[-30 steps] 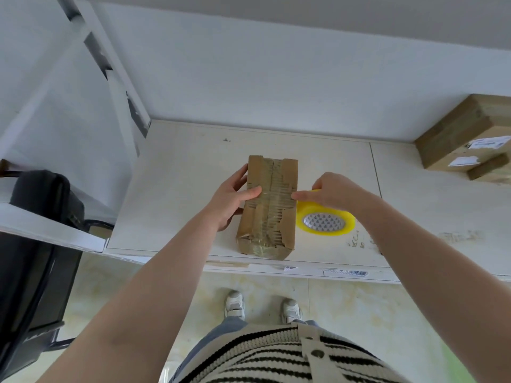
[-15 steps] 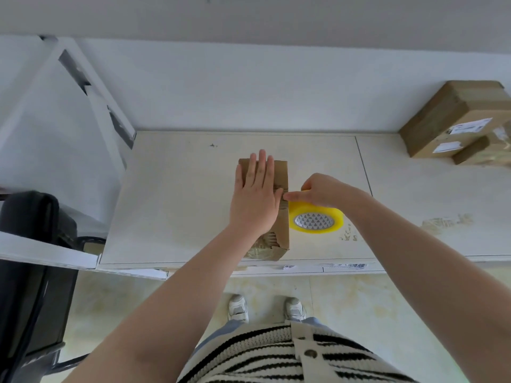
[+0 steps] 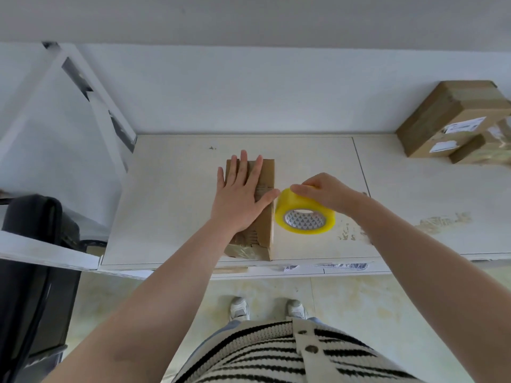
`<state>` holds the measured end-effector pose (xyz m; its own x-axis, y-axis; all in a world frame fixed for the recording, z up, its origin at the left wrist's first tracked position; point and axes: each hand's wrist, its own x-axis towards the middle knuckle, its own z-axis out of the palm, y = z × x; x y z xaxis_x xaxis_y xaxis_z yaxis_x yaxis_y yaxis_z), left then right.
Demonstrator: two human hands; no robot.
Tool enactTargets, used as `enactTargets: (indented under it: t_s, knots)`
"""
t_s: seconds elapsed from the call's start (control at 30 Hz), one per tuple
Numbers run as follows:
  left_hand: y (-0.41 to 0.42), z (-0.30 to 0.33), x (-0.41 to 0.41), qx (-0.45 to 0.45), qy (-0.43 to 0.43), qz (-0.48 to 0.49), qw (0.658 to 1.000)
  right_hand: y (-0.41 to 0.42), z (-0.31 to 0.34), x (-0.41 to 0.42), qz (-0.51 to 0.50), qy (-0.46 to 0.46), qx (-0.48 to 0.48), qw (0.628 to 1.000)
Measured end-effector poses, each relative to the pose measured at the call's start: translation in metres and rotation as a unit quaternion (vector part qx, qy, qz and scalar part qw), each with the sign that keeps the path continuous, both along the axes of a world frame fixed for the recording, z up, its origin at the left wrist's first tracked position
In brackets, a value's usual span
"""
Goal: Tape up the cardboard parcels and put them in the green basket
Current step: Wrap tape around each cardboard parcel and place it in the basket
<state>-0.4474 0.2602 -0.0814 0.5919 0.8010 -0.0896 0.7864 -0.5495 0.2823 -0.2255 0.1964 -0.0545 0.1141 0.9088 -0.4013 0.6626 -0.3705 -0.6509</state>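
A long brown cardboard parcel (image 3: 266, 217) with crinkled tape on top lies near the front edge of the white table (image 3: 171, 205). My left hand (image 3: 240, 194) lies flat on top of it, fingers straight and spread. Just right of the parcel, my right hand (image 3: 323, 192) grips a yellow roll of tape (image 3: 304, 217) from above, tilted up off the table, its rim against the parcel's right side. No green basket is in view.
Two more taped cardboard parcels (image 3: 453, 120) with white labels are stacked at the table's far right against the wall. A black chair (image 3: 30, 272) stands at the left beside a white frame. My feet are on the tiled floor below.
My left hand went from gripping the parcel's left side to lying flat on its top. My right hand tilted the tape roll up from flat on the table.
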Motion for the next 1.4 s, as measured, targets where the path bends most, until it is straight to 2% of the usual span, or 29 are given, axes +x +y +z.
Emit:
enactTargets:
  t_s: [0.07,0.2,0.23,0.33,0.4,0.57,0.67,0.8,1.03,1.1,1.23,1.3,1.4]
  knots:
    - [0.001,0.001,0.0,0.002,0.004,-0.001,1.0,-0.001,-0.001,0.001,-0.007,-0.017,-0.002,1.0]
    - [0.001,-0.001,-0.001,-0.012,0.015,0.005,1.0,-0.007,-0.007,-0.003,0.013,-0.185,-0.05,0.981]
    - [0.001,0.0,0.0,-0.014,0.019,0.008,1.0,-0.008,-0.007,-0.003,0.014,-0.195,-0.055,0.979]
    - [0.0,0.002,0.002,-0.037,0.028,0.041,0.998,-0.006,-0.008,-0.003,0.005,-0.171,-0.042,0.984]
    - [0.001,0.003,0.0,-0.061,0.022,0.061,0.996,0.0,-0.003,-0.004,0.016,-0.192,-0.04,0.98]
    - [0.005,0.008,-0.01,-0.119,-0.057,0.092,0.987,0.014,0.01,-0.011,0.044,-0.235,-0.063,0.969]
    - [0.002,0.01,-0.012,-0.125,-0.089,0.112,0.982,0.016,0.011,-0.015,0.049,-0.236,-0.071,0.968]
    - [-0.002,0.013,-0.014,-0.11,-0.071,0.149,0.98,0.016,0.01,-0.021,0.041,-0.233,-0.065,0.969]
    - [-0.005,0.018,-0.015,-0.162,-0.123,0.166,0.965,0.017,0.014,-0.021,0.061,-0.255,-0.066,0.963]
    - [-0.004,0.018,-0.012,-0.212,-0.184,0.177,0.943,0.018,0.021,-0.018,0.066,-0.263,-0.066,0.96]
    - [-0.001,0.014,-0.002,-0.344,-0.359,0.183,0.848,0.026,0.048,-0.015,0.057,-0.329,-0.038,0.942]
    - [-0.002,0.009,-0.001,-0.382,-0.394,0.175,0.817,0.032,0.058,-0.021,0.064,-0.381,-0.03,0.922]
    - [-0.001,-0.001,-0.01,-0.409,-0.417,0.17,0.793,0.036,0.055,-0.041,0.08,-0.422,-0.041,0.902]
